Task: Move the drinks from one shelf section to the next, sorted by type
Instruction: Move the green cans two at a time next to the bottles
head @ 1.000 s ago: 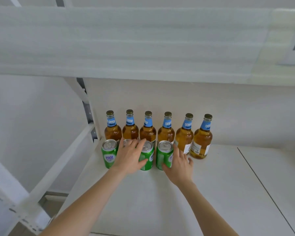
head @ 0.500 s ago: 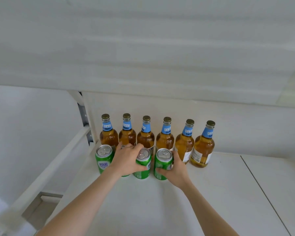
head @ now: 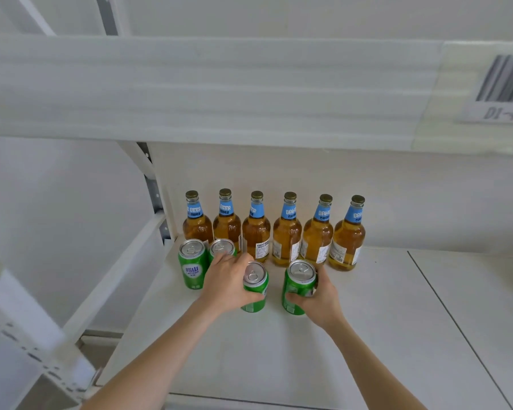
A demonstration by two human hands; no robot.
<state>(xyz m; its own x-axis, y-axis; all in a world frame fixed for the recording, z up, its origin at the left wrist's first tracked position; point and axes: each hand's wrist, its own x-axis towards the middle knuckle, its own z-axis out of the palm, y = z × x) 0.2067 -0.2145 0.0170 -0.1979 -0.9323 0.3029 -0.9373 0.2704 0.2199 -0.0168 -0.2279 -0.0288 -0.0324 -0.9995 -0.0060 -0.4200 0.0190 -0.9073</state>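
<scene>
Drawn forward now: third can (head: 254, 276) gripped by curled left hand (head: 226, 284), fourth can (head: 298, 280) by curled right hand (head: 321, 300).

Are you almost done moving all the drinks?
Just starting. No drink shows past the seam yet. The left hand grips a can, the right hand a second can. Two more cans and six bottles wait in the first section.

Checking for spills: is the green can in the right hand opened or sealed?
Sealed: the green aluminium can in the right hand shows a flat pull tab and no opening in its silver lid.
</scene>
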